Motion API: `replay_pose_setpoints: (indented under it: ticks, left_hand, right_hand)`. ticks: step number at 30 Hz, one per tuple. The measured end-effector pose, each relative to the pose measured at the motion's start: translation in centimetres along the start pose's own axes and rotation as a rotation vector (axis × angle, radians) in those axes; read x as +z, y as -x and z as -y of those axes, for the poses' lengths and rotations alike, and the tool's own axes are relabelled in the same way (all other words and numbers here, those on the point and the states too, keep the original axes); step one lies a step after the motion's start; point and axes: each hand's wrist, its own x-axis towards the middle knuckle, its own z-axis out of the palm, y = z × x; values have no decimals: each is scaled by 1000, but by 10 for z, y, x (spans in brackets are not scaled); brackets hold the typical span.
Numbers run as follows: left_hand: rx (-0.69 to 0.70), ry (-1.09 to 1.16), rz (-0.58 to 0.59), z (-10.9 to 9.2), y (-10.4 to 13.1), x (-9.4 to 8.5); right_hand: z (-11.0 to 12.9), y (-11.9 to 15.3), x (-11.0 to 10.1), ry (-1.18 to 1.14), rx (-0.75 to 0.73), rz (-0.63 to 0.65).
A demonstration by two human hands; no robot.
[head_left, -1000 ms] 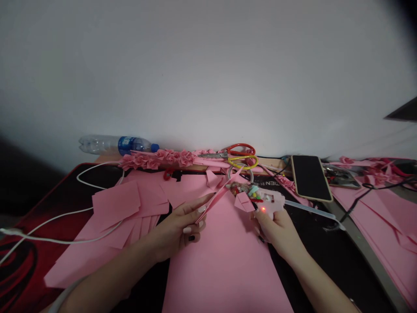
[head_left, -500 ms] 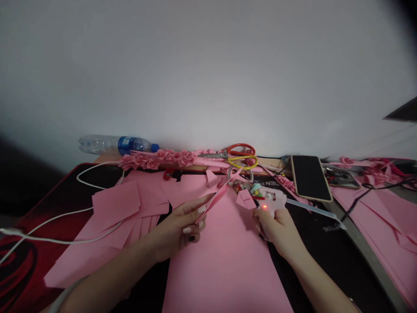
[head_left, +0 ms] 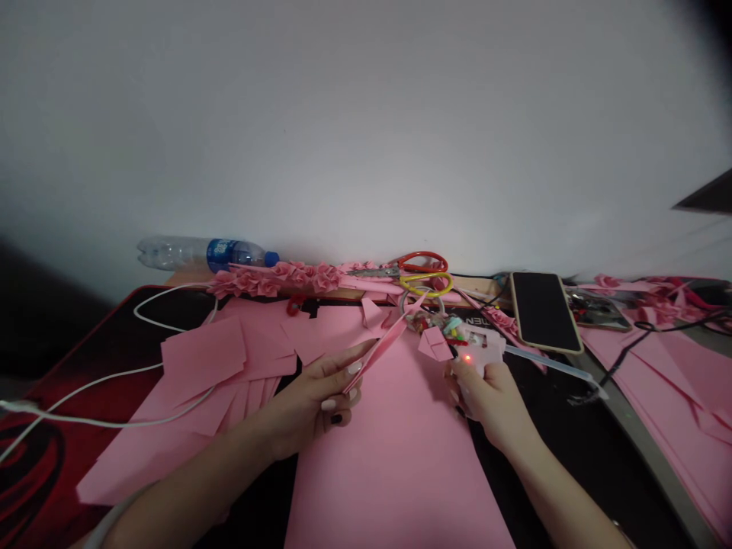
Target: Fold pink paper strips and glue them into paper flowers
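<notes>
Pinched in my left hand (head_left: 320,393) is a folded pink paper piece (head_left: 382,347), which slants up and to the right. My right hand (head_left: 483,393) is wrapped round a pale glue gun (head_left: 480,347) with a lit red light and a clear glue stick (head_left: 549,362) out of its back. The nozzle end, by a clump of coloured bits (head_left: 438,324), lies close to the upper end of the folded piece; whether they touch I cannot tell. A small folded pink paper (head_left: 435,345) is beside the gun. Under both hands lies a large pink sheet (head_left: 389,465).
Scissors (head_left: 423,284) with red and yellow handles, pink paper flowers (head_left: 309,276) and a plastic bottle (head_left: 188,253) lie along the wall. Pink squares (head_left: 203,358) and a white cable (head_left: 108,421) are at left. A phone (head_left: 546,313) and more pink sheets (head_left: 669,381) are at right.
My right hand and the glue gun have shifted slightly up and to the right, along with the small folded paper beside the gun. My left hand has hardly moved.
</notes>
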Motion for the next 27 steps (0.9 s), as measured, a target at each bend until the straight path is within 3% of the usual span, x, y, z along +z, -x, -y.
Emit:
replay_pose_setpoints:
  ticks: [27]
  left_hand:
    - [-7,-9,19,2,0,-4]
  right_hand:
    - [5,-5,-1,-126,72,-100]
